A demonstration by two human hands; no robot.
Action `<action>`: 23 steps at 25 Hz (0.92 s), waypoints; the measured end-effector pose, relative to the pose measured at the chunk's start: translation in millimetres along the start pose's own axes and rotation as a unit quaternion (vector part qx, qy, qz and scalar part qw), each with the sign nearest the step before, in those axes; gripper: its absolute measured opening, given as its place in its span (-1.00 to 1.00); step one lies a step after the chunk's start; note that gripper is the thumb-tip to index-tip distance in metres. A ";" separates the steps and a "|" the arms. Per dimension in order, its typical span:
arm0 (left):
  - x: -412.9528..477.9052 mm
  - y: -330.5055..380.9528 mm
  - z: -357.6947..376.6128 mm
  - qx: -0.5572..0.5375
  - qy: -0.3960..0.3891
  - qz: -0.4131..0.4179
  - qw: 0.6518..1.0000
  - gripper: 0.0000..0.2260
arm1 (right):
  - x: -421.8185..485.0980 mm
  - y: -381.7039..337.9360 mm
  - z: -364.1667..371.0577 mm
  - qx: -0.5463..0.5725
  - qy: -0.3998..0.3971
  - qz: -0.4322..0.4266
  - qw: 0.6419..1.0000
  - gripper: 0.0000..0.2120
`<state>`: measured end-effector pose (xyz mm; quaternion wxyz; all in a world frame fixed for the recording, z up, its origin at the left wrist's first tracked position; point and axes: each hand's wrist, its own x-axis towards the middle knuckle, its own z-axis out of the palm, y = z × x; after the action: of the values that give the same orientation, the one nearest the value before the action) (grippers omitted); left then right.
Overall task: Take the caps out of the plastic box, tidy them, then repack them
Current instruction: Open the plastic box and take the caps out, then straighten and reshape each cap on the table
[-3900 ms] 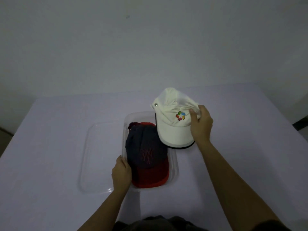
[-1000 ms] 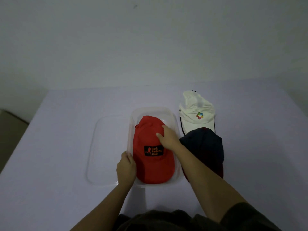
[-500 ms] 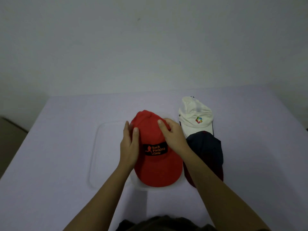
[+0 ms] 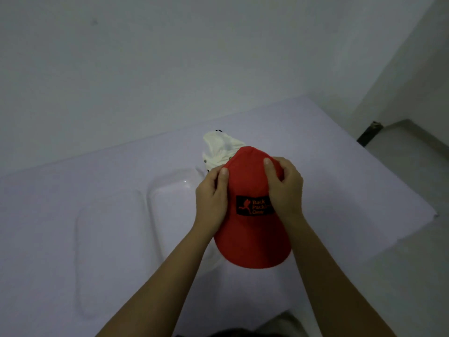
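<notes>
Both my hands hold a red cap with a black patch on its front, lifted above the table and to the right of the clear plastic box. My left hand grips the cap's left side. On the right side, my right hand grips the crown with its fingers curled over the top. A white cap lies on the table behind the red one, partly covered by it. The dark cap is hidden behind the red cap.
The box's clear lid lies flat on the table left of the box. The table carries a pale lilac cloth, and its right edge drops to the floor. A plain wall rises behind.
The red cap has come up out of the box and moved right, over the dark cap. Both hands keep hold of it. The view has swung left.
</notes>
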<state>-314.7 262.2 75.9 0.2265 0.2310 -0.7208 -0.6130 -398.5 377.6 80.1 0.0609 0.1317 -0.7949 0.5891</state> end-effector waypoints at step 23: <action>181.2 -54.4 276.4 0.228 0.056 -0.136 0.962 -0.70 | 265.1 223.9 -73.3 -0.075 -0.241 0.032 0.967 -0.64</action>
<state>-623.5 359.1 -10.3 0.1224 0.4069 -0.7892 -0.4434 -719.7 471.7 -37.3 -0.1414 0.2390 -0.8321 0.4801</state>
